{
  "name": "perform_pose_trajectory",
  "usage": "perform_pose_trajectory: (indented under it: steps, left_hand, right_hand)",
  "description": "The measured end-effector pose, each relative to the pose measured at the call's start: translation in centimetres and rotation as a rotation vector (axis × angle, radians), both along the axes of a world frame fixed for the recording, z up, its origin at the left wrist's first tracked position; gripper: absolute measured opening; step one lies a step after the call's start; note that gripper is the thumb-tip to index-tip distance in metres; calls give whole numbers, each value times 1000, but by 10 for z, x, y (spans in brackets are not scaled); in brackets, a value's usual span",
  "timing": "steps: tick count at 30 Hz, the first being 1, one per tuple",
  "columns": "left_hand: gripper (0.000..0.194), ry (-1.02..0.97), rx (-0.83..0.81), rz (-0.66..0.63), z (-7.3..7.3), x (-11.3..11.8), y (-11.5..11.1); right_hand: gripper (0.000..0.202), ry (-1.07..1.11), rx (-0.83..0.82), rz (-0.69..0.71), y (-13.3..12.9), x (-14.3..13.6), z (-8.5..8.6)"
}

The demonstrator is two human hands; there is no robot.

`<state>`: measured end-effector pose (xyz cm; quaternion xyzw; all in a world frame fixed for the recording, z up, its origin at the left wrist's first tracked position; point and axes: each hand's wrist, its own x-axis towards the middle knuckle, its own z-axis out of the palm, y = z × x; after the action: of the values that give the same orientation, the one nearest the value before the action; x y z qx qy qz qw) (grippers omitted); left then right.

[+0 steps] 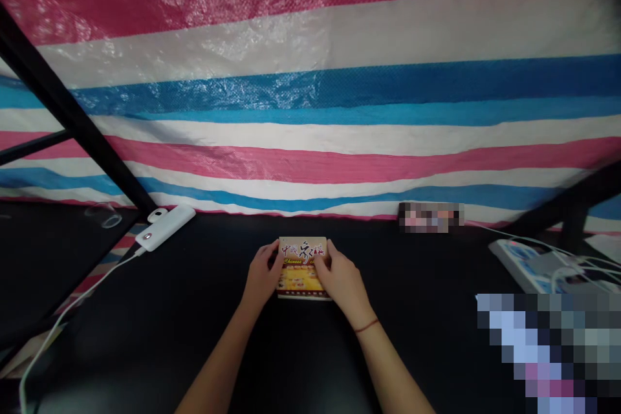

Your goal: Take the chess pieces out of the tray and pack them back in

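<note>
A Chinese chess box (301,277) with a yellow and cream printed lid lies on the black table (160,336), straight ahead of me. My left hand (264,275) is closed against its left side, thumb along the edge. On the opposite side my right hand (342,278) grips the box, its thumb resting over the right part of the lid. A thin red cord circles my right wrist. Both hands cover parts of the box's sides.
At the back left lies a white device (165,228) with a cable. A power strip (521,265) with white cords sits on the right, near blurred-out items. Striped plastic sheeting (310,97) hangs behind, with a black metal post (72,110) at left.
</note>
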<state>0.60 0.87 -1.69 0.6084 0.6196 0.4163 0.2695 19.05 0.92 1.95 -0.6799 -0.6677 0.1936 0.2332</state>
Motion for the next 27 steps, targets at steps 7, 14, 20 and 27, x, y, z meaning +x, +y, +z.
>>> perform_pose_trajectory:
  steps: [7, 14, 20, 27]
  left_hand:
    - [38, 154, -9, 13, -2, -1, -3]
    - [38, 431, 2, 28, -1, 3, -11]
    - [34, 481, -71, 58, 8, -15, 9]
    - [31, 631, -142, 89, 9, -25, 33]
  right_hand:
    - [29, -161, -12, 28, -5, 2, 6]
    - [36, -224, 97, 23, -7, 6, -27]
    - [46, 29, 140, 3, 12, 25, -39]
    - [37, -126, 84, -71, 34, 33, -34]
